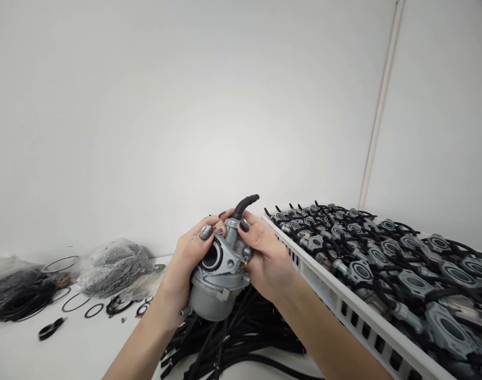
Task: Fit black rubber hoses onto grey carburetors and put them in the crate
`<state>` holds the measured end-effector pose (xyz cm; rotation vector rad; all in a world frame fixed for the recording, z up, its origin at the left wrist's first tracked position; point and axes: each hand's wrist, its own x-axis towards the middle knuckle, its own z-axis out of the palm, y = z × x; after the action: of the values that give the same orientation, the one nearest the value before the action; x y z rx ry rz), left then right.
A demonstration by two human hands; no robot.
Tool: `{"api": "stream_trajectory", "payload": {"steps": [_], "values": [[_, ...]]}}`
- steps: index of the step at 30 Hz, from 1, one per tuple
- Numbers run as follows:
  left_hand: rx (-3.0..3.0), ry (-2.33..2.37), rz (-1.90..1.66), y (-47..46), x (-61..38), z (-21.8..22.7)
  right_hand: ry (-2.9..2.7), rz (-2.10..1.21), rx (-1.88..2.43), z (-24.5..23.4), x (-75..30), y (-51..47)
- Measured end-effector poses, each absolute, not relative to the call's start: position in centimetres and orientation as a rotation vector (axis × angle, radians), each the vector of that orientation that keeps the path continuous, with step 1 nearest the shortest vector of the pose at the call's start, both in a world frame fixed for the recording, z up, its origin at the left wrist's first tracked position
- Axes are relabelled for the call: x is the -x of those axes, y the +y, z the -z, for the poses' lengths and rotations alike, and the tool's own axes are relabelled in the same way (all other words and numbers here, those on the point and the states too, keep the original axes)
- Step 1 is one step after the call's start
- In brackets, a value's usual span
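Both hands hold up a grey metal carburetor (216, 295), tilted, with its round bore facing me. My left hand (191, 258) is closed around its left side, thumb pressed near the bore. My right hand (266, 253) grips the upper right side, its thumb at the base of a bent black rubber cap (245, 205) on the top. A small brass fitting shows beside the right fingers. Other fingertips are hidden behind the carburetor. Below lies a pile of black rubber hoses (241, 338) on the white table (86, 351).
A white slotted crate (343, 301) full of similar carburetors stands on the right. At left are plastic bags of parts (114, 266), black rings (94, 310), and a small black coil (50, 328). A white wall (185, 105) rises behind.
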<state>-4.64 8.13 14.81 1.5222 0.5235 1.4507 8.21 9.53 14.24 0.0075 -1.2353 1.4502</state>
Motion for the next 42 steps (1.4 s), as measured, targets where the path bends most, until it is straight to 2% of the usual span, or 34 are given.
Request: {"api": "stream_trajectory", "payload": {"steps": [6,16,22,33,42], "values": [[-1.670,0.576,-1.429,7.9,4.5,-14.7,-1.189,-1.367,0.079,-14.3,-7.9,9.3],[-1.624,0.500,-1.399,8.3,5.4,-14.6,-1.237,-1.522,-0.104,-14.1,-8.3,9.5],[-1.745,0.634,-1.419,8.7,5.3,-14.6,-1.260,-1.389,-0.002,-13.7,-8.4,9.7],[-1.887,0.659,-1.411,7.8,4.5,-14.3,-1.183,-1.417,0.081,-14.1,-8.3,9.7],[-1.781,0.711,-1.403,6.6,4.9,-15.6,-1.270,-1.468,-0.068,-14.3,-8.2,9.5]]}}
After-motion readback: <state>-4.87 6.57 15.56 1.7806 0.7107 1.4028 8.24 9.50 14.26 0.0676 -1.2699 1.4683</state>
